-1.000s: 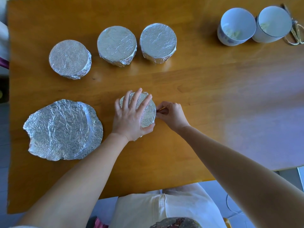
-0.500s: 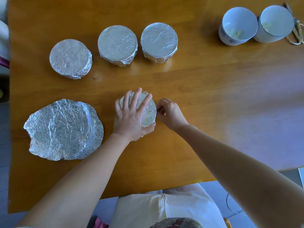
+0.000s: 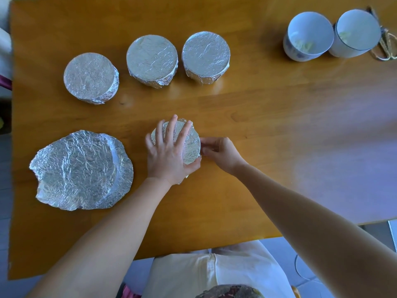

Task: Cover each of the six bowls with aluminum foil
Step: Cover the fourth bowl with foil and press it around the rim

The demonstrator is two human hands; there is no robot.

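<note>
Near the left edge of the wooden table (image 3: 268,130), towards the near side, lies a loose stack of crumpled aluminum foil sheets (image 3: 81,171). Beyond it, along the far left part, stand three bowls already wrapped: the first covered bowl (image 3: 90,77), the second covered bowl (image 3: 151,59) and the third covered bowl (image 3: 205,53), all drum-tight on top with the foil folded down their sides.

In the middle of the table the left hand (image 3: 169,155) lies flat on the fourth bowl (image 3: 192,145), its fingers straight and spread over the foil top to hold it down. Just to the right, the right hand (image 3: 221,153) has its fingers curled together and pinches the foil at the bowl's right rim, crimping it down against the side.

So the step in hand appears to be sealing bowl four of six. The next move probably calls for working round the rest of the rim, then fetching a fresh sheet.

At the far right corner wait two uncovered white bowls, the nearer open bowl (image 3: 309,33) and the corner open bowl (image 3: 356,31), touching; beside them lie what look like gold-handled scissors (image 3: 386,46)
</note>
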